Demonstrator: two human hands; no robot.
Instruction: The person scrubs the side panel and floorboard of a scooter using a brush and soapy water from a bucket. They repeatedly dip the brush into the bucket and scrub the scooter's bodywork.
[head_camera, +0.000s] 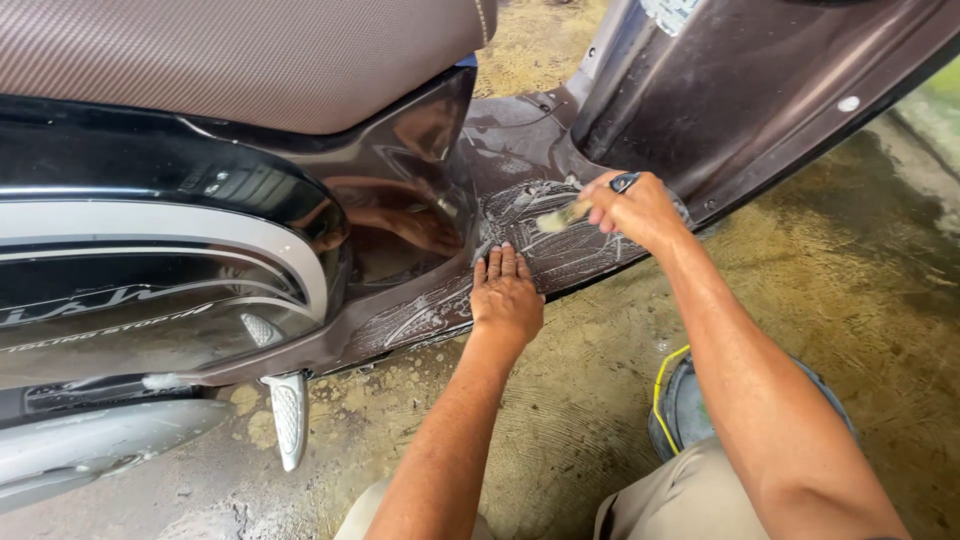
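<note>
We record a scooter (300, 200) standing on a wet concrete floor (860, 280), filling the upper and left part of the view. Its body panels are glossy dark plastic with a white curved stripe, mirror-like enough to reflect an arm, and the seat (230, 55) above is brown with a fine woven texture. The footboard (520, 215) is ribbed, brownish, and covered in soapy foam. A folded metal footpeg (288, 415) with a studded face hangs beneath the body. A dark round bucket (685, 410) with a yellow handle sits on the floor, largely hidden behind the right forearm.

The left hand (506, 295) lies flat on the footboard edge, fingers together and extended. The right hand (638, 208) is closed in a fist around a small brush (570, 213) (blue-black handle, pale bristles), whose bristles touch the foamy footboard just above the left hand's fingertips.
</note>
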